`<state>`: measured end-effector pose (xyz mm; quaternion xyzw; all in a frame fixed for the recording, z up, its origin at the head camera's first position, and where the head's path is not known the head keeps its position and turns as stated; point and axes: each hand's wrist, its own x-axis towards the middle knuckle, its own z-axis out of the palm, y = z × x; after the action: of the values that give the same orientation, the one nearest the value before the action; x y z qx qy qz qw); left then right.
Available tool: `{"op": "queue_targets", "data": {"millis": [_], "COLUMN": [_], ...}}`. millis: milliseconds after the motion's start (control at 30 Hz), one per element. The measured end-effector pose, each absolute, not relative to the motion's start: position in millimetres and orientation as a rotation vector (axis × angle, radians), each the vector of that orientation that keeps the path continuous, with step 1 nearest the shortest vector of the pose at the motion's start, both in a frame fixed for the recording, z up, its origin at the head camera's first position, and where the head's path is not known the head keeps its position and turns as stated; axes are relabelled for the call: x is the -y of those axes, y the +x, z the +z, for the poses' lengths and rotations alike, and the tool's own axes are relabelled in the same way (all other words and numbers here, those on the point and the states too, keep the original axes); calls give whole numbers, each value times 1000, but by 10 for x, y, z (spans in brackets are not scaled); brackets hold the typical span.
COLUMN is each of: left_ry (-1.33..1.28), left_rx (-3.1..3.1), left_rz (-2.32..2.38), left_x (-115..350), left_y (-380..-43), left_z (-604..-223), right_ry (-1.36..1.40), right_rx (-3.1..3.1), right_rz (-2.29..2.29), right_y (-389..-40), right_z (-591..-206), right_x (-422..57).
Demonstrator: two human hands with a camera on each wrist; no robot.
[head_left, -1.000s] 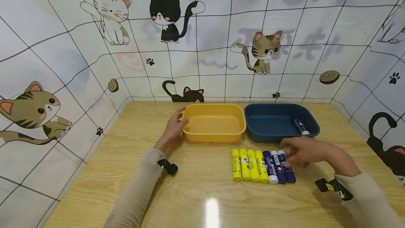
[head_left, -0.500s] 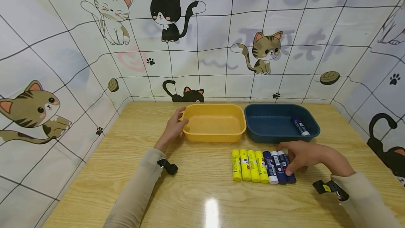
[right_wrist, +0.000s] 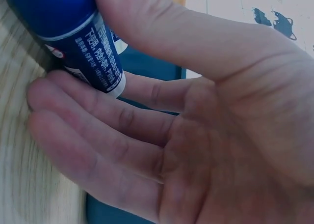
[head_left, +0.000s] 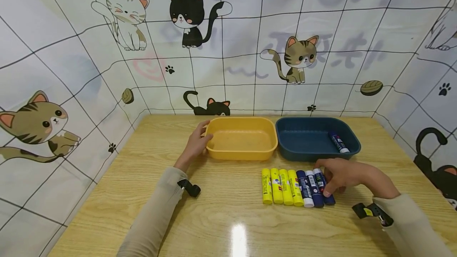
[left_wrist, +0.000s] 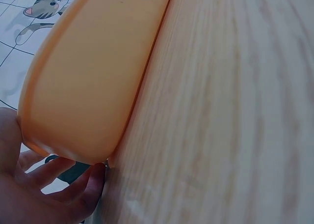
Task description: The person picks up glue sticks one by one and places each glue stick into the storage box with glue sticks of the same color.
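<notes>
My left hand (head_left: 195, 142) grips the left end of the yellow tray (head_left: 240, 155), thumb over the rim and fingers along the outer wall. In the left wrist view those fingers (left_wrist: 59, 180) curl at the tray's end. My right hand (head_left: 348, 173) pinches the rightmost blue glue stick (head_left: 319, 179), which lies at the end of a row. The right wrist view has the thumb on this glue stick's blue end (right_wrist: 61, 13), with the fingers at its white end. Beside it lie two more blue glue sticks (head_left: 314, 188) and several yellow glue sticks (head_left: 285, 186).
To the right of the yellow tray stands a dark blue tray (head_left: 303, 156), close against it. One blue glue stick (head_left: 338, 142) leans inside its right end. Both trays are on the wooden table (head_left: 200, 221), near the cat-patterned wall covering (head_left: 242, 70).
My right hand has lowered its thumb onto the rightmost blue glue stick, whose near end has shifted slightly right. The left hand and both trays have stayed in place.
</notes>
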<state>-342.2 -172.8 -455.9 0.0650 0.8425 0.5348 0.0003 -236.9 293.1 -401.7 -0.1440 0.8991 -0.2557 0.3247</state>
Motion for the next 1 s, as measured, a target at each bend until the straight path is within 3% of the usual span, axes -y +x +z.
{"op": "queue_targets", "data": {"millis": [1000], "left_ry": [231], "left_rx": [-2635], "left_rz": [1700], "left_x": [1731], "left_y": [-3413], "left_z": [-4568], "right_ry": [-564], "right_rx": [-2456], "right_rz": [-700], "right_y": [-2316], "right_z": [-3928], "right_x": [-2904]}}
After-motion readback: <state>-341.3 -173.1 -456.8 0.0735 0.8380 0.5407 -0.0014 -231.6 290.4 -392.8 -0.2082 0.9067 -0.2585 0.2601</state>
